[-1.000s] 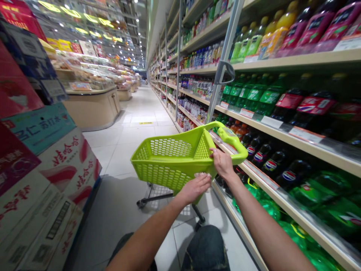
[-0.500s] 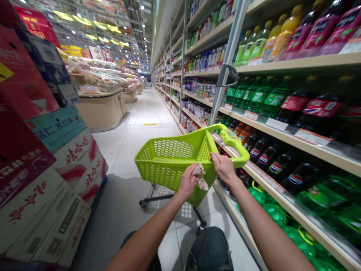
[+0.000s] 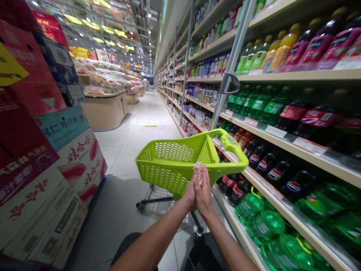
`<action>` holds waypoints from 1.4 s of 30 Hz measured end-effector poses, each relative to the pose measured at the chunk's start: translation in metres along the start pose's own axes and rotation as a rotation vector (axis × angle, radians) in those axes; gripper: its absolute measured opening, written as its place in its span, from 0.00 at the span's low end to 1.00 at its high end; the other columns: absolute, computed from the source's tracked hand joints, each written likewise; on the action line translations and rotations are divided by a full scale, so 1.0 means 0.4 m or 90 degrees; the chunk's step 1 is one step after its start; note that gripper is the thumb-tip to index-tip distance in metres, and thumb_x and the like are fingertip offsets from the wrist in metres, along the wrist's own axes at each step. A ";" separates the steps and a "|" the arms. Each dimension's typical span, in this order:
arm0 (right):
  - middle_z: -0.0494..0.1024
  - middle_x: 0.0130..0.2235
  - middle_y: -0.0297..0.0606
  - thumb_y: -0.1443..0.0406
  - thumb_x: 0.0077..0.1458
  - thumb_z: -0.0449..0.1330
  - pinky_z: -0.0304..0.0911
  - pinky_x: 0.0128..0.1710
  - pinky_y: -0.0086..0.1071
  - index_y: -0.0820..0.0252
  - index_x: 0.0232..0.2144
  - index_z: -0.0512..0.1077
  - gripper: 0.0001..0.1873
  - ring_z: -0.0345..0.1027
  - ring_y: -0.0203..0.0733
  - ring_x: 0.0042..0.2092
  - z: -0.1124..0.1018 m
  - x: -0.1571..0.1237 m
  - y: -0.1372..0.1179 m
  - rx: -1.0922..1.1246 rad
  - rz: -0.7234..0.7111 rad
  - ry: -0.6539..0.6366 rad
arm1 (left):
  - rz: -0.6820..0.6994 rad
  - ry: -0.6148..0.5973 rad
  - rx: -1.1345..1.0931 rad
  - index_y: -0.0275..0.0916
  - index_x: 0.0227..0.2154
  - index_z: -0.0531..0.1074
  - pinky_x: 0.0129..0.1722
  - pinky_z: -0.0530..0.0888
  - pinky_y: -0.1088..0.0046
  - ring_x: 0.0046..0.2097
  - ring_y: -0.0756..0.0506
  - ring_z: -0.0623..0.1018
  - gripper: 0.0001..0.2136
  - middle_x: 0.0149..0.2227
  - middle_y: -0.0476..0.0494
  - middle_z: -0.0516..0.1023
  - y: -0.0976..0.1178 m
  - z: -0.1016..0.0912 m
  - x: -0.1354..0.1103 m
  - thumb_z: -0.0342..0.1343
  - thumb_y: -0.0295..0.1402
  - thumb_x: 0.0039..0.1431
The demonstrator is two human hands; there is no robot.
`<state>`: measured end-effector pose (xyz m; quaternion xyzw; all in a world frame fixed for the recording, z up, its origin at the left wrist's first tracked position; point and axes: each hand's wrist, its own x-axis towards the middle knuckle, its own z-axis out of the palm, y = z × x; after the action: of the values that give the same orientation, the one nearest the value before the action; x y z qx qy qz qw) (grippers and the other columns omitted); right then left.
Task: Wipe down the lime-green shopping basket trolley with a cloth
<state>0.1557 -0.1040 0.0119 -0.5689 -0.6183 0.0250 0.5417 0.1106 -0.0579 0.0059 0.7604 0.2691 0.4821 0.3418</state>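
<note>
Pressed palm to palm, my left hand (image 3: 190,192) and my right hand (image 3: 203,192) squeeze a crumpled pale rag (image 3: 198,168) between them. Its upper end sticks out above my fingers; the rest is hidden in the palms. Both hands are closed on it, in front of the near side of a lime-green plastic shopping cart (image 3: 160,171). The cart stands sideways to me, its handle (image 3: 241,156) to the right. I cannot tell whether my hands touch its side wall. No goods show in the part of its basket that I see.
Shelves (image 3: 282,137) of bottled drinks rise close on the right, with large green bottles (image 3: 265,226) at the bottom. Stacked drink cartons (image 3: 81,162) stand on the left. Beyond the cart, a tiled aisle (image 3: 141,131) runs past a display counter (image 3: 108,111).
My right hand has left the cart's rim and moved left to meet my left hand. The rag, held by the left hand alone before, is now between both palms.
</note>
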 end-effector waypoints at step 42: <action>0.69 0.51 0.41 0.73 0.56 0.47 0.52 0.56 0.51 0.57 0.49 0.66 0.20 0.49 0.45 0.60 -0.121 0.089 0.206 -0.214 -0.384 0.011 | -0.181 -0.208 0.516 0.30 0.58 0.45 0.59 0.52 0.62 0.63 0.42 0.42 0.34 0.63 0.39 0.44 -0.095 -0.201 -0.001 0.49 0.32 0.49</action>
<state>0.2536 -0.0775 0.0015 -0.4420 -0.7493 -0.2435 0.4287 0.0336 -0.0137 0.0004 0.8545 0.4802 0.1597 0.1174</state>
